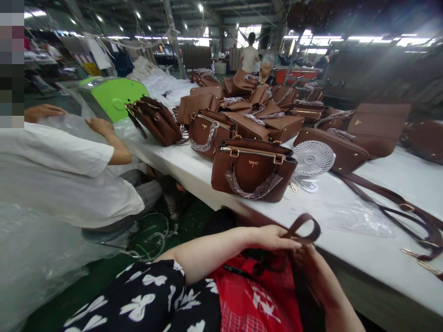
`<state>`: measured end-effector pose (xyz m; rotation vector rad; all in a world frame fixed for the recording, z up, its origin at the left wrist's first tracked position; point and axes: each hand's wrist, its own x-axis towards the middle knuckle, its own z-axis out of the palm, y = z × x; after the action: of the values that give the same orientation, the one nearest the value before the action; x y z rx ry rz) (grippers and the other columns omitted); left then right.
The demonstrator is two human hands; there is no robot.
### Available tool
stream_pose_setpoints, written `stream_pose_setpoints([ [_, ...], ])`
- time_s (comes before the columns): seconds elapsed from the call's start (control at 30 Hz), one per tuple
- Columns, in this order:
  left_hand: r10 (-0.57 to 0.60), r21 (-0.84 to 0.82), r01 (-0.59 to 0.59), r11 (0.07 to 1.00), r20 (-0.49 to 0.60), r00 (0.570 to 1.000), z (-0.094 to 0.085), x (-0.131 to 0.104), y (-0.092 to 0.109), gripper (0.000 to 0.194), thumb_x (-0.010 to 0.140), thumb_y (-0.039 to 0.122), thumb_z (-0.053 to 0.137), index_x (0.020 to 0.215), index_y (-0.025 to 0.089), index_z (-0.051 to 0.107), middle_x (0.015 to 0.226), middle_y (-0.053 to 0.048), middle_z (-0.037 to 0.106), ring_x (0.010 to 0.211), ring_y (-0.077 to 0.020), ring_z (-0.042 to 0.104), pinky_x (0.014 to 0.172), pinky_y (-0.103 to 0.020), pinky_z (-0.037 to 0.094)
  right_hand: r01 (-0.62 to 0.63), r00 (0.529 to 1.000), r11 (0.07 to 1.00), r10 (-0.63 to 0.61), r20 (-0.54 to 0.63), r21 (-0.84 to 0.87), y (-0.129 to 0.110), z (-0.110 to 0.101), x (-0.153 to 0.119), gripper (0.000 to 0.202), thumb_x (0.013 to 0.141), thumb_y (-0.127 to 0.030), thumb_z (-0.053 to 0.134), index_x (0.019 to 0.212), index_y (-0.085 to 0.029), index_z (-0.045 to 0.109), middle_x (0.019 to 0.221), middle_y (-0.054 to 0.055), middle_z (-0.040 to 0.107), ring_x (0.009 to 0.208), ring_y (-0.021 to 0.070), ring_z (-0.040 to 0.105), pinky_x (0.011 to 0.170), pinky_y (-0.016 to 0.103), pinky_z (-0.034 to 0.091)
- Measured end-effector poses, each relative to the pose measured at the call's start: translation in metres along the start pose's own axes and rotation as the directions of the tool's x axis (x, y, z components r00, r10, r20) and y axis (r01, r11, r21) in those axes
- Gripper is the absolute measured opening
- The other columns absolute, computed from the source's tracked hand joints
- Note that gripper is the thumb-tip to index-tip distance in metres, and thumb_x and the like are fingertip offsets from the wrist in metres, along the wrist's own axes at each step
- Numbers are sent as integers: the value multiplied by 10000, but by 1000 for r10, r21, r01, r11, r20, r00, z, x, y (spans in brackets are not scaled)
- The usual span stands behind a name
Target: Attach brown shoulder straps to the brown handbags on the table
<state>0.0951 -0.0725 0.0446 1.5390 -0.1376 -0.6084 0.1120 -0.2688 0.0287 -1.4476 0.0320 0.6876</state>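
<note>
A brown strap (304, 227) forms a loop above my two hands, over my lap near the table edge. My left hand (273, 238) pinches it with the fingers pressed together. Close against it, my right hand (309, 260) is closed on the same strap; its fingertips are partly hidden. More of the strap hangs below, dark and hard to make out. Just beyond my hands, a brown handbag (252, 173) stands upright on the table, its handle wrapped in clear plastic and a gold dragonfly on its front.
Many brown handbags (242, 122) crowd the white table (197, 173). Right of the nearest bag stands a white fan (314, 158). Long straps (391, 205) and clear plastic (356, 219) lie on the right. At left, a seated co-worker (69, 170) handles clear plastic near a green machine (117, 97).
</note>
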Motion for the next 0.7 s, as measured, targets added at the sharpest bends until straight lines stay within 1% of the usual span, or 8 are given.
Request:
stream_pose_setpoints([
  [0.07,-40,-96,32,995,-82,996,-8,0,-2,384,869,507,616,891,134,705,641,25,568,555,-85,474,583,-231,393,-100,993,995,99,72,5,12,1,0,628,773,-734,573,987,-159,709,635,24,648,538,136,541,489,240,431],
  [0.13,-68,-132,45,990,-175,982,-13,0,-4,410,836,531,643,834,123,693,606,28,541,524,-81,446,534,-229,347,-109,993,992,107,-45,-57,21,2,1,607,745,-716,625,940,-150,725,560,-2,611,441,94,441,413,215,339],
  [0.2,-69,-179,23,984,-259,964,-18,1,-5,392,829,514,652,810,124,682,603,34,526,519,-75,428,526,-226,326,-95,972,987,64,-226,-130,27,-6,4,593,652,-681,730,913,-149,737,646,25,678,496,117,511,443,226,388],
  [0.33,-74,-271,-23,962,-342,937,-35,-4,0,407,827,534,638,827,129,678,585,56,450,505,-62,349,510,-220,255,-115,839,944,-75,-539,-311,46,-62,5,553,580,-679,744,763,-156,740,688,77,719,625,221,614,521,307,474],
  [0.43,-43,-219,-26,975,-306,951,-48,-12,6,409,829,535,639,865,132,693,587,63,422,519,-61,328,522,-221,234,-156,732,915,-146,-666,-371,67,-116,-6,480,629,-672,687,667,-195,717,646,86,712,625,271,634,532,371,491],
  [0.5,-41,-174,3,985,-211,977,-50,-15,7,403,832,528,642,905,137,710,580,60,425,529,-68,336,531,-228,239,-210,750,876,-142,-647,-435,76,-140,-15,457,628,-689,670,635,-234,716,649,86,716,654,316,652,555,423,501],
  [0.57,-64,-176,50,983,-76,995,-47,-16,6,414,838,532,635,953,143,716,575,53,445,531,-76,354,534,-235,252,-251,818,797,-128,-561,-549,75,-143,-21,439,590,-697,690,646,-264,732,690,80,730,733,355,667,635,469,516],
  [0.7,-116,-208,146,967,147,982,-30,-5,0,456,908,553,513,965,144,706,629,3,558,559,-105,457,559,-245,334,-57,916,802,-195,-351,-594,50,-87,-24,512,606,-686,698,896,-269,761,977,67,758,1003,348,658,906,466,504],
])
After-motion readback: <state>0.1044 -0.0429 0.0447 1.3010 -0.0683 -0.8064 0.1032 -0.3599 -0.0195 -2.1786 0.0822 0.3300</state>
